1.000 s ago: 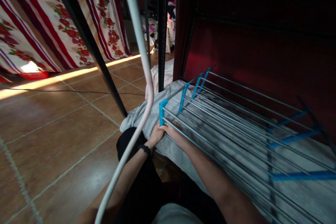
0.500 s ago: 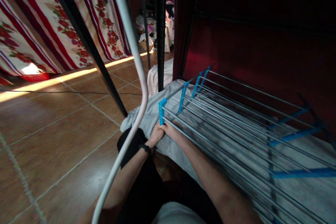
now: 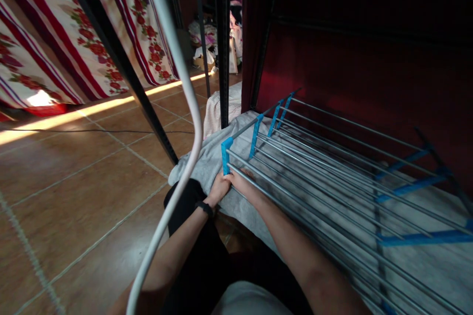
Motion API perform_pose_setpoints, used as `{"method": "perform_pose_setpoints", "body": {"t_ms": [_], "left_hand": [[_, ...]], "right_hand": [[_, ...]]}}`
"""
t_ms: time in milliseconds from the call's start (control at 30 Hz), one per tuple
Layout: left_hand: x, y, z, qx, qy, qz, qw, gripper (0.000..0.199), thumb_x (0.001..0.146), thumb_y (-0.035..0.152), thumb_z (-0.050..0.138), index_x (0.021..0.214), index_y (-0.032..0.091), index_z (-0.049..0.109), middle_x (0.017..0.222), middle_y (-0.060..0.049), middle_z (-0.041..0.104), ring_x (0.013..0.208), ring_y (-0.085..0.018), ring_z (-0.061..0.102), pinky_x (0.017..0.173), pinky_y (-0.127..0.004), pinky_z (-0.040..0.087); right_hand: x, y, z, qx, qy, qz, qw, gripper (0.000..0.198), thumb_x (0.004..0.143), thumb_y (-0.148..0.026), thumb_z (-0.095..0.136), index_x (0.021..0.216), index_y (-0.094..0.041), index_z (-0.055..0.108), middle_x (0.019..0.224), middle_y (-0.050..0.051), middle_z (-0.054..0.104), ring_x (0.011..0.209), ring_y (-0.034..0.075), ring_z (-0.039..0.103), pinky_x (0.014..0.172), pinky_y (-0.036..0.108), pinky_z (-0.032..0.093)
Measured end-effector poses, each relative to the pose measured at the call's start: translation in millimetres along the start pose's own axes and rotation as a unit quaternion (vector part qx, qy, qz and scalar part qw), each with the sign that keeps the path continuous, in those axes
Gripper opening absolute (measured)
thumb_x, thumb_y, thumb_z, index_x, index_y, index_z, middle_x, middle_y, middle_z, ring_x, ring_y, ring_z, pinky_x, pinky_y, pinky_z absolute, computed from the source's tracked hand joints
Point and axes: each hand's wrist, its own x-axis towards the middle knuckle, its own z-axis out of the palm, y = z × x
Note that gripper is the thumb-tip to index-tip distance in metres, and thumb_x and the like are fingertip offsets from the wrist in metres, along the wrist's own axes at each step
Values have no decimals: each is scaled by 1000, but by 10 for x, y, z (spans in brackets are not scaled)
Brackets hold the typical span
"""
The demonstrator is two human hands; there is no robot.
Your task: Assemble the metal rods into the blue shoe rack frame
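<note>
A rack of thin metal tubes with blue plastic joints (image 3: 256, 134) lies across a grey cloth (image 3: 210, 157) in front of me. My left hand (image 3: 220, 188), with a black band on its wrist, is closed at the lower end of the near blue corner joint (image 3: 225, 156). Right beside it, my right hand (image 3: 238, 180) reaches under the front tube, its fingers curled around the same corner. The two hands touch. Fingertips and the underside of the joint are mostly hidden.
A bent white tube (image 3: 195, 118) crosses the view close to me. Black metal posts (image 3: 223, 49) stand beyond it, before a striped floral curtain (image 3: 88, 34). A dark red panel (image 3: 354, 78) rises behind the rack. Brown tiles (image 3: 92, 197) cover the floor at left.
The whole view has shifted slightly, so things appear a little further left. Both hands stay at the same blue corner, and the rack looks unmoved.
</note>
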Motion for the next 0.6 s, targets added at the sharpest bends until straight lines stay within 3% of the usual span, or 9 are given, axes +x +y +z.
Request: {"method": "perform_pose_setpoints", "body": {"t_ms": [167, 333, 600], "left_hand": [[-4, 22, 6, -23, -12, -11, 1000, 14, 78, 24, 52, 79, 19, 65, 80, -5, 70, 79, -22, 65, 83, -41, 57], [18, 12, 5, -40, -14, -16, 999, 12, 79, 28, 55, 77, 21, 65, 81, -6, 72, 83, -24, 66, 85, -41, 57], [16, -7, 18, -49, -11, -22, 998, 14, 79, 29, 55, 78, 20, 64, 81, -6, 71, 86, -24, 66, 84, -40, 57]], "right_hand": [[46, -13, -15, 12, -15, -7, 1000, 40, 95, -50, 57, 122, -23, 66, 103, 7, 73, 91, 23, 67, 77, 30, 49], [36, -26, 47, 17, -20, -29, 999, 38, 100, -40, 51, 129, -18, 60, 114, 10, 71, 103, 23, 65, 88, 31, 47], [1, -6, 59, 9, -8, -33, 999, 42, 101, -44, 48, 131, -17, 58, 112, 13, 71, 102, 26, 65, 89, 35, 47]]}}
